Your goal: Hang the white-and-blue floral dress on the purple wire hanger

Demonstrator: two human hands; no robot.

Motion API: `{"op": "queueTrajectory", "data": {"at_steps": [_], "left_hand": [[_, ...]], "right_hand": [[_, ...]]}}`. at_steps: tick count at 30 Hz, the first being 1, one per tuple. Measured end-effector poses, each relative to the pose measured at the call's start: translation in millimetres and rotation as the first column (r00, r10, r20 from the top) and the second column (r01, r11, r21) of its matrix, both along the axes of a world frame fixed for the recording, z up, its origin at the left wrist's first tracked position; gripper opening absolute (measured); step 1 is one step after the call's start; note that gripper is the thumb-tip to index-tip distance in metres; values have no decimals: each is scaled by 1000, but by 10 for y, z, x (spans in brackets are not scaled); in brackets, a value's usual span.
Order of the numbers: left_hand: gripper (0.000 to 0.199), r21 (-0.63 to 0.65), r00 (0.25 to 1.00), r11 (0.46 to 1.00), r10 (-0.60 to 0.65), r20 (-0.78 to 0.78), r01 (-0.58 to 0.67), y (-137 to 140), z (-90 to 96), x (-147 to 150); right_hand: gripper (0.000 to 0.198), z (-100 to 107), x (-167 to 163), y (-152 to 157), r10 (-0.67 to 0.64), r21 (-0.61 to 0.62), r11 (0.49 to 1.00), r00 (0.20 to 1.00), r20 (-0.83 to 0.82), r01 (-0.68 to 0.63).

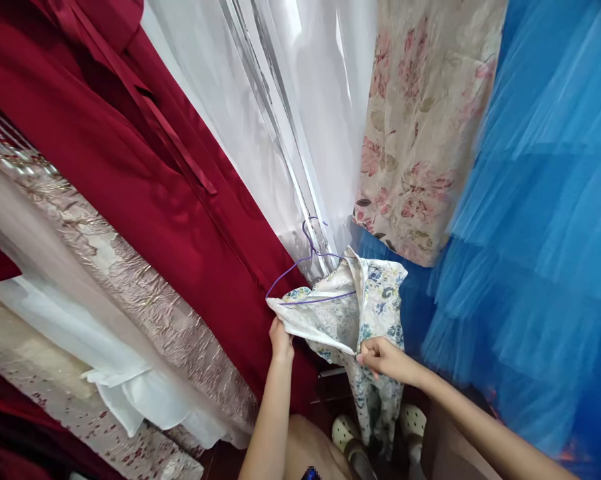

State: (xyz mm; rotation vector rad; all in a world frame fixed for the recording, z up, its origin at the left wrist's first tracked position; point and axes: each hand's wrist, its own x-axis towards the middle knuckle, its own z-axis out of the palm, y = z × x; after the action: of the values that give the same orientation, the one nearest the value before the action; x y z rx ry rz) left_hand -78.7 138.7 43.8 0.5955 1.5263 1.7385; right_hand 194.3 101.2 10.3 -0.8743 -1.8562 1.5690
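Note:
A white floral garment (381, 300) with blue and yellow blossoms hangs partly on a thin purple wire hanger (286, 275). Its neckline gapes, showing the inside and the hanger's lower bar. My left hand (281, 340) is closed on the garment's left edge, just below that end of the hanger. With its fingers pinched together, my right hand (378, 357) grips the lower end of the opening's white edge. The cloth is stretched between both hands, and its lower part dangles toward the floor. The hanger's right end is hidden in the fabric.
Long dresses surround the work: a dark red one (180, 220) at left, white fabric (230, 127) behind, a pink-flowered cloth (410, 133) and a blue tulle dress (540, 233) at right. Pale clogs (344, 432) stand on the dark floor below.

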Motion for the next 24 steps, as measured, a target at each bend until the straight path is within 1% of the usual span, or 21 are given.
{"op": "queueTrajectory", "data": {"at_steps": [2,4,5,7,8,9,10,12,13,14,15,17,18,19,20,21,22,23,24], "left_hand": [[20,8,990,992,-121,-78,122,-63,-108,162],[21,27,959,972,-227,-171,235,-137,-136,335],[21,42,942,960,-263,-209,277,-181,-117,428],[21,69,889,926,-333,-313,371,-289,-19,628],[22,74,843,900,-370,-391,429,-352,55,731],[23,66,777,867,-405,-482,493,-416,142,835],[25,46,695,830,-433,-574,555,-479,235,935],[27,-9,533,765,-457,-712,644,-579,419,1109],[27,-30,484,744,-464,-742,667,-610,497,1176],[27,-47,455,726,-479,-750,687,-627,561,1225],[26,-59,447,707,-507,-737,705,-632,605,1255],[25,-72,461,653,-604,-650,754,-623,628,1261],[25,-68,468,610,-669,-578,790,-620,604,1240],[28,-54,460,553,-740,-491,831,-626,558,1208],[32,-38,431,484,-810,-398,874,-641,493,1168],[37,-29,380,409,-870,-315,912,-668,413,1124],[39,-36,327,346,-911,-252,937,-704,324,1076],[39,-60,291,310,-932,-218,949,-748,234,1029],[37,-93,284,309,-934,-215,946,-794,150,982]], "right_hand": [[30,-124,109,-25,5,-16,1000,999,47,-4],[29,-245,203,-53,23,-31,999,994,106,-20],[28,-295,242,-65,32,-34,999,990,137,-28],[24,-353,301,-84,26,-22,999,981,191,-22],[19,-352,319,-93,5,-6,1000,978,210,-3],[13,-327,329,-102,-24,21,1000,976,218,20],[15,-277,329,-114,-47,55,998,976,211,36],[39,-112,302,-149,-48,120,992,986,159,29],[45,-6,275,-173,-16,135,991,993,120,0],[43,109,243,-197,25,134,990,997,73,-35],[36,225,211,-220,63,120,991,998,25,-65],[19,440,172,-251,82,98,992,995,-61,-76],[17,530,178,-253,63,112,992,994,-94,-53],[17,607,207,-246,27,142,990,993,-117,-11],[19,669,261,-226,-22,183,982,991,-131,46],[22,719,338,-196,-75,227,968,987,-139,106],[24,760,434,-154,-139,264,949,979,-148,175],[26,795,543,-101,-213,288,924,964,-159,251],[26,831,655,-37,-291,299,895,941,-171,331]]}}
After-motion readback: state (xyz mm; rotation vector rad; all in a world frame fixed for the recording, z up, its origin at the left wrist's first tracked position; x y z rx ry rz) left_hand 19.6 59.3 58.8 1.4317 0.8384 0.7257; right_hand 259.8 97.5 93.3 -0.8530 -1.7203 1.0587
